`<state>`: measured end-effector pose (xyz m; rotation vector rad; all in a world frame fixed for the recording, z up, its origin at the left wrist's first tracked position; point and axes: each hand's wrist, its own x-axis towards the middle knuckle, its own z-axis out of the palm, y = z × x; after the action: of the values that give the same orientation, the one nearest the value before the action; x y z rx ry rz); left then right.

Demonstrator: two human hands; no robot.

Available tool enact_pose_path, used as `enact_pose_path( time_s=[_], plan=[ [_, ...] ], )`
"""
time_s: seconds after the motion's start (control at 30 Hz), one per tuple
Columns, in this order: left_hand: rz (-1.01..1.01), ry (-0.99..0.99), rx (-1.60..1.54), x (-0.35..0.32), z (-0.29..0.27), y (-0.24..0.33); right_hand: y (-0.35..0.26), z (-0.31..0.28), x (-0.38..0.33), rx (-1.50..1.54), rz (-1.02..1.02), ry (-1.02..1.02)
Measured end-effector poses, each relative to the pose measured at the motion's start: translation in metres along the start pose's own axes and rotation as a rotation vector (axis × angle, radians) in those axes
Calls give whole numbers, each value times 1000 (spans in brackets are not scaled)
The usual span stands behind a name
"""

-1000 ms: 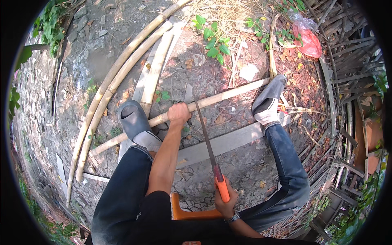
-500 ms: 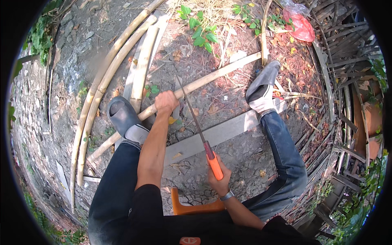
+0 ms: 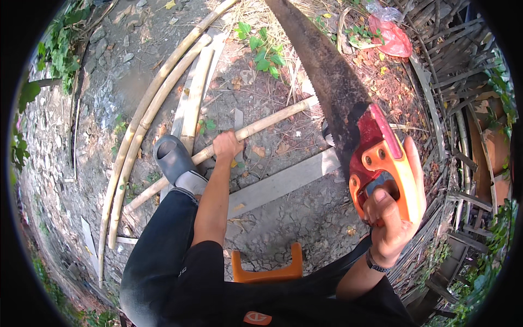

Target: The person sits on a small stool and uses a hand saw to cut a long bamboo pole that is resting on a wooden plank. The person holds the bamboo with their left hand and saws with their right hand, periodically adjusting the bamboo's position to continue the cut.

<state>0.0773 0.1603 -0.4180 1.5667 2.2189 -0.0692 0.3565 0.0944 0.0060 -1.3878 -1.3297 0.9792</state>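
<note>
My left hand point(image 3: 227, 145) is wrapped round a slim bamboo pole point(image 3: 272, 122) that slants from lower left to upper right over the ground. In my right hand point(image 3: 391, 218) is a hand saw point(image 3: 340, 82), gripped by its orange and red handle. The rusty, toothed blade is raised toward me and points up and away, apart from the pole. It covers the pole's far end and most of my right foot. My left foot, in a grey slipper point(image 3: 175, 159), presses beside the pole's near part.
Long bamboo poles point(image 3: 136, 128) lie at the left, with a shorter bamboo piece point(image 3: 196, 101) next to them. A grey board point(image 3: 283, 182) crosses the ground before me. Part of an orange plastic stool point(image 3: 267, 275) shows beneath me. A red plastic bag point(image 3: 392, 38) and stacked wooden slats point(image 3: 457, 49) are at the right.
My right hand has lifted the saw up and to the right, away from the pole, turning the blade's flat side into view. My left hand keeps its hold on the bamboo.
</note>
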Motion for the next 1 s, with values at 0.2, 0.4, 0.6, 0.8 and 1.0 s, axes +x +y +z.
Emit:
enact_pose_path(
  time_s=[0.2, 0.4, 0.6, 0.8, 1.0],
  plan=[
    [124, 12, -145, -22, -19, -24, 8, -39, -19, 51, -94, 180],
    [211, 147, -92, -34, 12, -33, 83, -33, -65, 97, 97, 110],
    [238, -8, -49, -15, 2, -41, 143, -17, -100, 153, 299, 16],
    [219, -36, -37, -3, -10, -43, 160, -5, -95, 190, 315, -28],
    [272, 101, -64, -9, -11, -47, 161, -5, -86, 238, 270, -38]
  ],
)
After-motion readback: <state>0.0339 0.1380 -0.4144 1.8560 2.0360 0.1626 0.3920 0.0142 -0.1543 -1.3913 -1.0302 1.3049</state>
